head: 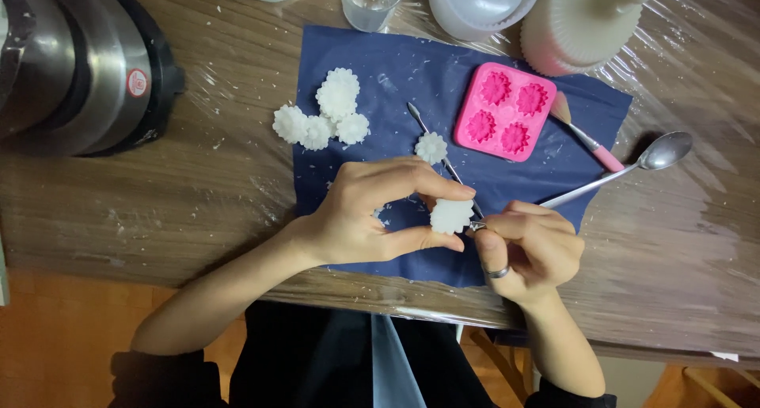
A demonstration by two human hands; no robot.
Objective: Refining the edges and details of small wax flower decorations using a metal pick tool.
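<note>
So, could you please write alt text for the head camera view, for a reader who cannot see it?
A person's left hand pinches a white flower-shaped piece while the right hand works a thin metal tool against it, over a dark blue cloth. More white flowers, a pink mould and a spoon lie nearby.

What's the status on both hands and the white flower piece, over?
Left hand pinches white flower piece between thumb and fingers. Right hand grips thin metal pick against it. Pink mould and spoon lie apart.
</note>
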